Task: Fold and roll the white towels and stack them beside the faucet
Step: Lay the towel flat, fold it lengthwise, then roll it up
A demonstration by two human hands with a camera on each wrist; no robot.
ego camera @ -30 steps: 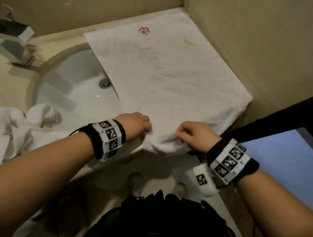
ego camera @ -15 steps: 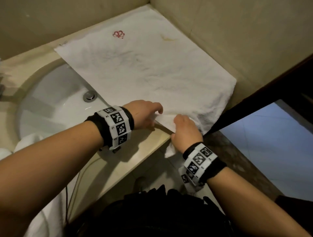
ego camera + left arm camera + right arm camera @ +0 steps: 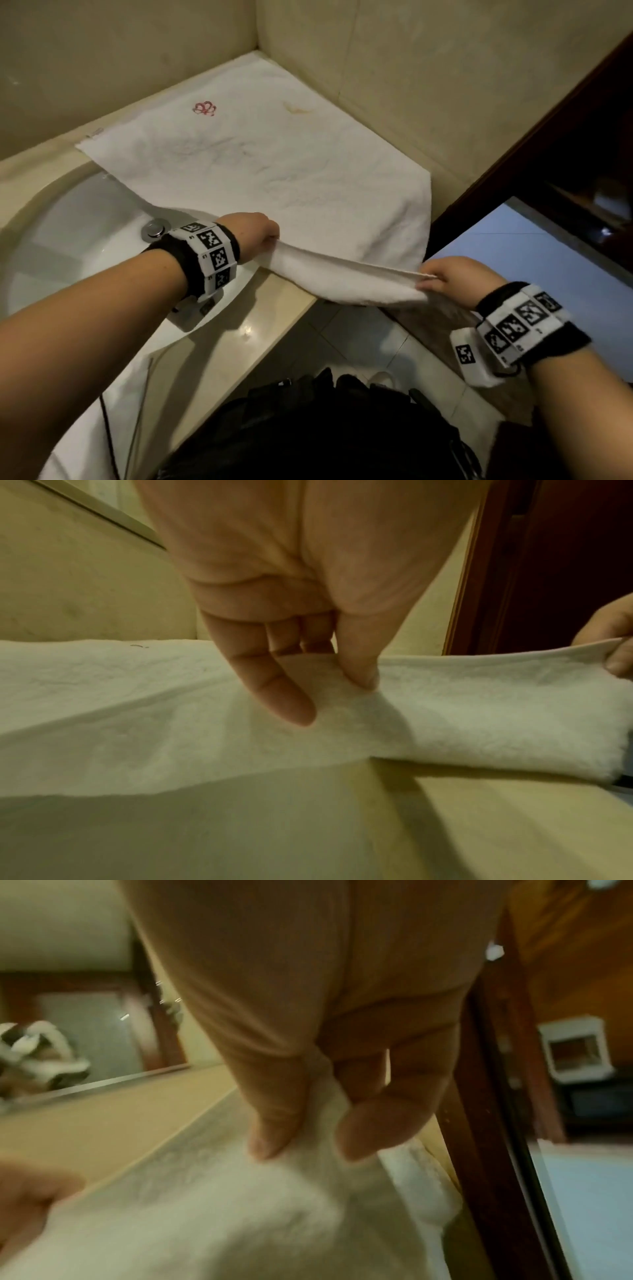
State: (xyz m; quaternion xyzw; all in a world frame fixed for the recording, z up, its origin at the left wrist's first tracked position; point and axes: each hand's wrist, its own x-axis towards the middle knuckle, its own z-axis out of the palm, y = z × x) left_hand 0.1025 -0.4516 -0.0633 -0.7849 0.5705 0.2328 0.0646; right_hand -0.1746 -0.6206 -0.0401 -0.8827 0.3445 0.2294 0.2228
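Observation:
A white towel (image 3: pixel 260 164) with a small red emblem lies spread over the counter corner and part of the basin. Its near edge is lifted and stretched taut between my two hands. My left hand (image 3: pixel 263 236) pinches that edge at its left end, thumb against fingers (image 3: pixel 346 669). My right hand (image 3: pixel 442 277) pinches the edge's right end beyond the counter edge (image 3: pixel 298 1139). The lifted towel strip (image 3: pixel 479 710) sags slightly between them. The faucet is out of view.
The white basin (image 3: pixel 68 246) with its metal drain plug (image 3: pixel 156 229) lies left of the towel. Beige walls close the corner behind and to the right. A dark wooden door frame (image 3: pixel 513 164) stands at the right, and the beige counter front (image 3: pixel 239 329) sits below my left wrist.
My hands have moved apart along the towel's near edge, the right one going far right past the counter end. The edge is now lifted and pulled taut. The view has shifted right.

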